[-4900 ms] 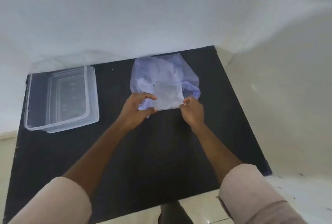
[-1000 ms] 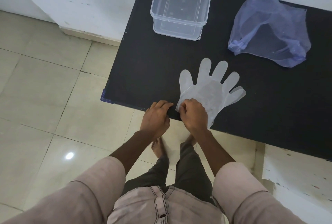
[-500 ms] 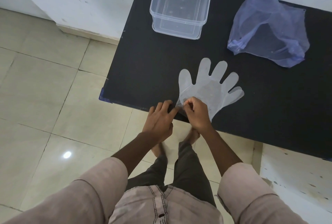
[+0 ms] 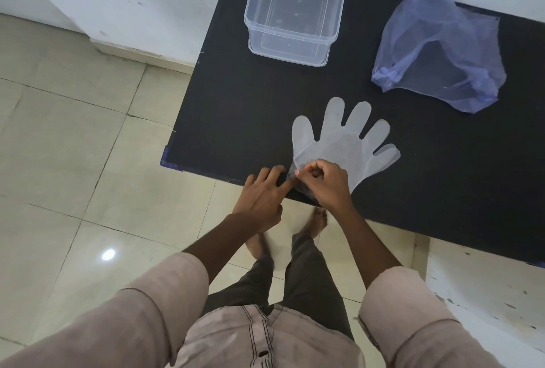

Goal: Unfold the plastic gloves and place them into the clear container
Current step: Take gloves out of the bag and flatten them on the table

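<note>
A translucent plastic glove [image 4: 343, 143] lies flat and spread on the black table [image 4: 236, 108], fingers pointing away from me. My right hand [image 4: 326, 183] pinches the glove's cuff at the table's near edge and lifts it slightly. My left hand [image 4: 264, 190] rests beside it, fingers laid on the cuff's left corner at the edge. The clear container [image 4: 295, 11] stands empty at the table's far left, well apart from the glove.
A crumpled bluish plastic bag [image 4: 439, 52] lies at the far right of the table. White walls border the table behind and on the right. Beige floor tiles [image 4: 73, 146] spread to the left below the table edge; my feet show beneath.
Earlier I held a folded glove by the bag; it has since been spread flat. In the last second my right hand raised the cuff while my left fingers slid onto its corner.
</note>
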Available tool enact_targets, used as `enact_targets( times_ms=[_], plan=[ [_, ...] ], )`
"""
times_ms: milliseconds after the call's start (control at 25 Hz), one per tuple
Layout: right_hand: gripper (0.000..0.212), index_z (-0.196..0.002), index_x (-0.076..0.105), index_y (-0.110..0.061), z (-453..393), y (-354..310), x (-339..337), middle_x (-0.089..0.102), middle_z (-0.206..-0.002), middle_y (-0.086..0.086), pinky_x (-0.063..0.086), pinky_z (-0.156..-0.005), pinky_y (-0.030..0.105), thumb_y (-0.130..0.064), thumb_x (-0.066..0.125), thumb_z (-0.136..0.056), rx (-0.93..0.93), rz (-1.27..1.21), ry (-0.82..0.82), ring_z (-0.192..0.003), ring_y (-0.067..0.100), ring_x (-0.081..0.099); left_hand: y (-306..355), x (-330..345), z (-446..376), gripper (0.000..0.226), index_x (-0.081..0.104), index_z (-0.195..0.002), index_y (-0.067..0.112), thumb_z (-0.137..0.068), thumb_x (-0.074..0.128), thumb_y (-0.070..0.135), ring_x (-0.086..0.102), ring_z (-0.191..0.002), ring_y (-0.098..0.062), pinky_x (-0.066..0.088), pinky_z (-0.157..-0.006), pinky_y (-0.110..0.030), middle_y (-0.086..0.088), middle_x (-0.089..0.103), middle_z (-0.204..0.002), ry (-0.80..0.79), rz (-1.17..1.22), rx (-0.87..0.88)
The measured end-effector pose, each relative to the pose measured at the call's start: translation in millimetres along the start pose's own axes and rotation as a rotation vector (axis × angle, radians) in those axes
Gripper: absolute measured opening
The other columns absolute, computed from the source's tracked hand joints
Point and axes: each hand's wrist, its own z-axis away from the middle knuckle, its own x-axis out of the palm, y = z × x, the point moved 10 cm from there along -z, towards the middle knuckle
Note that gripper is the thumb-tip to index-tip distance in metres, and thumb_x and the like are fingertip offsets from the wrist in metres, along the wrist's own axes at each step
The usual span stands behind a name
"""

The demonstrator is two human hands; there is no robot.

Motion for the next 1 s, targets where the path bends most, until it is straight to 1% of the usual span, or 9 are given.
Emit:
enact_targets(
  times_ms=[120, 240, 280, 400, 480, 560, 760, 920, 1000],
  plan=[
    [0.019, -0.09, 0.07, -0.006, -4, -4, -2, 0.072, -0.087, 0.007, 0.047, -0.069, 0.015, -0.025, 0.068, -0.087, -0.027, 0.08, 0.059, -0.073, 0.012, 0.061, 2, 3, 1, 0.07, 0.03, -0.148, 0.025, -0.085, 0.059, 0.02, 0.036, -0.133, -0.032, 0.036, -0.103, -0.042, -0.011, 0.033, -0.152, -0.021, -0.001, 0.012],
    [0.018, -0.085, 0.07, -0.002, -5, -4, -5, 0.07, -0.08, 0.01, 0.057, -0.073, 0.028, -0.019, 0.064, -0.09, -0.044, 0.056, 0.084, -0.07, 0.015, 0.062, 8, 2, 6, 0.073, 0.039, -0.145, 0.016, -0.078, 0.067, 0.02, 0.043, -0.134, -0.035, 0.037, -0.107, -0.046, -0.013, 0.042, -0.15, 0.032, -0.031, 0.064],
    [0.019, -0.085, 0.069, -0.003, -5, -3, -6, 0.069, -0.078, 0.007, 0.056, -0.073, 0.028, -0.02, 0.064, -0.091, -0.04, 0.038, 0.082, -0.07, 0.014, 0.062, 13, 4, 8, 0.074, 0.038, -0.145, 0.013, -0.078, 0.068, 0.022, 0.04, -0.138, -0.034, 0.033, -0.111, -0.047, -0.013, 0.04, -0.153, 0.054, -0.057, 0.106],
    [0.018, -0.092, 0.07, -0.006, -6, 2, -7, 0.067, -0.081, 0.001, 0.051, -0.069, 0.016, -0.023, 0.064, -0.09, -0.013, -0.003, 0.055, -0.069, 0.011, 0.063, 27, 23, 11, 0.076, 0.01, -0.153, 0.01, -0.091, 0.049, 0.031, -0.001, -0.149, -0.028, 0.002, -0.118, -0.05, -0.01, -0.001, -0.161, -0.02, -0.137, 0.231],
    [0.019, -0.096, 0.07, -0.007, -5, 5, -8, 0.069, -0.08, 0.002, 0.054, -0.07, 0.018, -0.023, 0.064, -0.09, -0.005, -0.012, 0.034, -0.065, 0.009, 0.063, 28, 33, 11, 0.076, 0.001, -0.153, 0.01, -0.095, 0.04, 0.039, -0.012, -0.147, -0.027, -0.007, -0.117, -0.051, -0.009, -0.013, -0.158, -0.069, -0.167, 0.247],
    [0.019, -0.098, 0.071, -0.006, -6, 3, -12, 0.071, -0.081, 0.005, 0.056, -0.073, 0.023, -0.023, 0.065, -0.09, -0.019, 0.003, 0.028, -0.064, 0.009, 0.064, 27, 38, 11, 0.076, -0.003, -0.153, 0.01, -0.097, 0.035, 0.045, -0.01, -0.149, -0.028, -0.007, -0.117, -0.053, -0.009, -0.015, -0.158, -0.113, -0.171, 0.234],
    [0.017, -0.097, 0.072, -0.005, -6, -18, -47, 0.071, -0.088, 0.003, 0.043, -0.067, 0.007, -0.018, 0.066, -0.089, -0.113, 0.103, 0.075, -0.075, 0.011, 0.063, 28, 38, 10, 0.071, -0.006, -0.153, 0.014, -0.099, 0.028, 0.045, -0.01, -0.15, -0.026, -0.006, -0.117, -0.052, -0.004, -0.019, -0.158, -0.166, -0.151, 0.209],
    [0.011, -0.093, 0.075, -0.006, -12, -37, -103, 0.073, -0.087, 0.006, 0.05, -0.073, 0.023, -0.011, 0.067, -0.087, -0.135, 0.177, 0.134, -0.072, 0.012, 0.063, 29, 28, 7, 0.071, -0.002, -0.154, 0.015, -0.099, 0.035, 0.041, -0.007, -0.151, -0.024, 0.001, -0.12, -0.055, -0.005, -0.008, -0.164, -0.207, -0.143, 0.202],
    [0.009, -0.091, 0.074, -0.01, -20, -41, -135, 0.07, -0.084, 0.004, 0.052, -0.071, 0.026, -0.011, 0.067, -0.087, -0.099, 0.237, 0.136, -0.067, 0.01, 0.062, 29, 24, 6, 0.073, 0.0, -0.154, 0.016, -0.098, 0.039, 0.04, -0.006, -0.151, -0.023, 0.003, -0.12, -0.056, -0.005, -0.006, -0.165, -0.237, -0.135, 0.198]
  ],
)
